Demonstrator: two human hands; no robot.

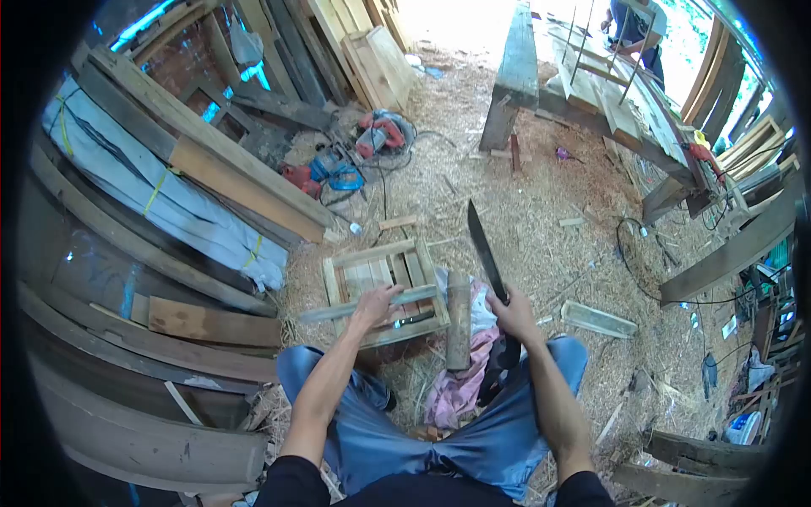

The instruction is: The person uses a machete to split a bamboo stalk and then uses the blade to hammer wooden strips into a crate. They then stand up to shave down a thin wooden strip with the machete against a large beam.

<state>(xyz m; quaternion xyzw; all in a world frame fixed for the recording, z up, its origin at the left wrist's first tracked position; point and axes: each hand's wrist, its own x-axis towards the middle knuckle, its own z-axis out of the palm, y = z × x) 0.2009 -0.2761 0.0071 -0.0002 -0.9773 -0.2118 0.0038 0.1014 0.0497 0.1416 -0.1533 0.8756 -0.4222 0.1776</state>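
Note:
My right hand (514,314) is wrapped round the dark handle of a machete (484,249), its long blade pointing up and away from me. My left hand (377,307) grips a long pale strip of wood (329,312), which lies slanted across a low slatted wooden frame (331,279). Close by, on the frame's near edge, rests a small dark-handled tool (414,319) with a shiny end. A thick wooden piece (458,325) leans between the frame and my right hand, over a pink cloth (463,372).
Red and blue power tools (338,171) with cables lie on the shaving-covered floor ahead. Long timbers (203,156) and a wrapped bundle (156,182) line the left side. At the back right, a person (634,29) is by a timber bench (591,106). A short board (599,320) lies at right.

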